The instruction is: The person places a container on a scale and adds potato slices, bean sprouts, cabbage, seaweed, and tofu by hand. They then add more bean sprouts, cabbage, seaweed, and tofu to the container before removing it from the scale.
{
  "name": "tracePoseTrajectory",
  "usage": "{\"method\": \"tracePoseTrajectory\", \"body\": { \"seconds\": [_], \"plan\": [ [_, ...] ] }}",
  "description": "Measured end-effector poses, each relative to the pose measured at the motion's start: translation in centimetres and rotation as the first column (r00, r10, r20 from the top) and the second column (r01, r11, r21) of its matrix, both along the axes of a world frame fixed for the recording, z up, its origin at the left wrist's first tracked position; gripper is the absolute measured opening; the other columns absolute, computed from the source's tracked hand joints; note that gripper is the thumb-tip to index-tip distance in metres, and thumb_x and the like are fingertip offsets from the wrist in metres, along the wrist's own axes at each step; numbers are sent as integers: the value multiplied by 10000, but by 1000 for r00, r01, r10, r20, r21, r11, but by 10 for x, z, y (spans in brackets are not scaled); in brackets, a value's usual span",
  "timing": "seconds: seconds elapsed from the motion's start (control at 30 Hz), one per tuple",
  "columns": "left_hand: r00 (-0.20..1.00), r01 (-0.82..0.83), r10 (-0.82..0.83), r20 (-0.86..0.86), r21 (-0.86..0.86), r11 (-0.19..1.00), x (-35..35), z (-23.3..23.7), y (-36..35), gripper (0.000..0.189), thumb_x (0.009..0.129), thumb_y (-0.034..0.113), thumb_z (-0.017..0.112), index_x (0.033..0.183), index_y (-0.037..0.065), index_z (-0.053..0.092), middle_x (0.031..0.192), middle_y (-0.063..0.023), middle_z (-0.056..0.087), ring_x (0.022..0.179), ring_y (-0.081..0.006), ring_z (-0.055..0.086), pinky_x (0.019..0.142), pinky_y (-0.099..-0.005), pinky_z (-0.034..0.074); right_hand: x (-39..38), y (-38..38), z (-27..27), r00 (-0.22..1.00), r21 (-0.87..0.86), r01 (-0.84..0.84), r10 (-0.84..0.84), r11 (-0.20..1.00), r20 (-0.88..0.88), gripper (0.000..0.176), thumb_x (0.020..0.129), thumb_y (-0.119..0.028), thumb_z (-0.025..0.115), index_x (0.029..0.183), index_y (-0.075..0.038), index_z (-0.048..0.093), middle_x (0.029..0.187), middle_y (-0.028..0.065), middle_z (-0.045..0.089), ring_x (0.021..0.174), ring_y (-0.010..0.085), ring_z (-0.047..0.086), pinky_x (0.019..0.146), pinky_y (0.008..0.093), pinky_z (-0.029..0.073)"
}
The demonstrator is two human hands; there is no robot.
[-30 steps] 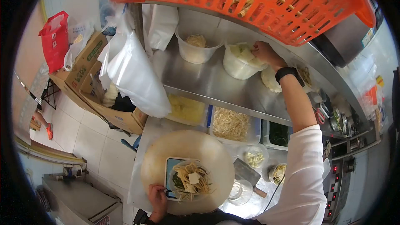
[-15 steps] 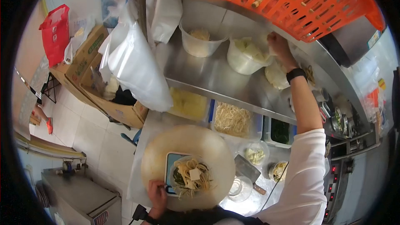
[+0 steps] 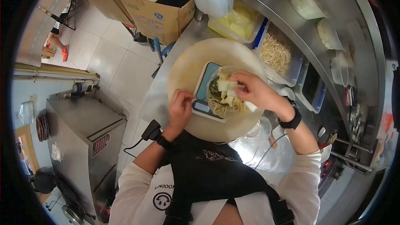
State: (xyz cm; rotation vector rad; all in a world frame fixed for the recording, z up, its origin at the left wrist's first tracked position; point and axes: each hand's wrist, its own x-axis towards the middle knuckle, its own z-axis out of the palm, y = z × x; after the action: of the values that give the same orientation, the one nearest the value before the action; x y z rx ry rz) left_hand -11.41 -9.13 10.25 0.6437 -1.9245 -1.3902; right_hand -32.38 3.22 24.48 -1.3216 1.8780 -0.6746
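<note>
My right hand [image 3: 255, 91] is over a clear bowl [image 3: 214, 109], its fingers pinching pale cabbage pieces [image 3: 226, 85]. In the bowl are noodles [image 3: 237, 105], dark green strands [image 3: 213, 88] and pale chunks, partly hidden by the hand. Under the bowl lies a kitchen scale [image 3: 204, 84] with a blue top and a lit display, on a round chopping board [image 3: 183, 68]. My left hand [image 3: 180, 107] is curled at the scale's left edge, fingertips closed against it.
Tubs of yellow slices [image 3: 235, 18], bean sprouts [image 3: 275, 54] and dark greens [image 3: 310, 85] line the counter behind the board. A steel shelf [image 3: 291, 21] with plastic containers rises at right. Cardboard boxes [image 3: 156, 14] stand on the floor; a steel cabinet [image 3: 83, 116] is at left.
My right hand has come down from the shelf containers to the bowl, now with pale pieces in it. My left hand stays by the scale. The view has tilted down and turned.
</note>
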Motion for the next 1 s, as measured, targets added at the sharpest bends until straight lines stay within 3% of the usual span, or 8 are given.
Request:
{"method": "tracePoseTrajectory", "body": {
  "seconds": [0.07,0.17,0.43,0.5,0.67,0.77,0.83,1.0],
  "plan": [
    [1000,-1,1,-2,16,1000,2,1,0,165,752,-134,498,813,7,558,839,-101,531,721,-216,562,613,-270,457,21,-2,-4,994,-105,54,-63,993,-89,419,793,-95,592,1199,-46,501,922,166,495,782,300,548,664,346,453],
    [1000,6,-6,-9,-52,999,4,4,-2,147,758,-118,513,823,9,548,834,-106,532,721,-226,558,617,-272,453,41,1,-14,952,-167,14,-65,986,-300,442,784,-79,627,1208,-65,502,974,153,475,806,336,538,679,365,452],
    [998,60,-55,39,-133,989,6,-2,-4,172,724,-115,472,821,14,530,829,-140,528,773,-300,548,673,-327,445,-34,-14,81,864,-418,-69,-155,906,-479,304,783,-90,642,1081,-56,593,965,120,515,798,261,551,718,335,459],
    [998,60,-59,16,-99,993,7,0,-3,181,716,-123,476,818,16,531,828,-136,530,771,-297,548,674,-327,445,-77,-32,124,829,-424,175,-366,889,-424,250,812,-98,597,1054,-36,590,933,126,535,807,255,551,746,338,460],
    [998,54,-56,-9,-106,993,9,0,-4,186,705,-122,494,810,23,546,832,-137,546,749,-286,556,660,-322,447,-238,-88,145,682,-600,247,-577,760,-450,211,788,-136,576,938,5,625,890,170,630,830,256,616,731,333,475],
    [999,37,-35,17,-114,993,7,4,-5,192,690,-110,511,792,44,563,802,-121,561,715,-279,567,628,-333,456,-330,-131,118,660,-448,333,-544,830,-517,224,743,-178,607,841,21,641,863,193,653,820,283,636,733,344,479],
    [999,35,-35,5,-149,988,7,2,-6,196,681,-105,520,782,55,570,793,-114,566,712,-279,572,621,-338,461,-399,-162,84,434,112,297,-30,948,-901,301,752,-264,606,895,-7,669,796,191,647,769,255,636,705,330,484],
    [994,31,-22,103,-87,996,8,-6,-5,204,647,-78,547,761,87,582,814,-98,593,753,-281,602,635,-338,479,-331,-182,98,543,59,514,-272,856,-794,424,686,-337,654,917,18,661,963,202,648,863,306,638,716,374,485]
  ]
}}
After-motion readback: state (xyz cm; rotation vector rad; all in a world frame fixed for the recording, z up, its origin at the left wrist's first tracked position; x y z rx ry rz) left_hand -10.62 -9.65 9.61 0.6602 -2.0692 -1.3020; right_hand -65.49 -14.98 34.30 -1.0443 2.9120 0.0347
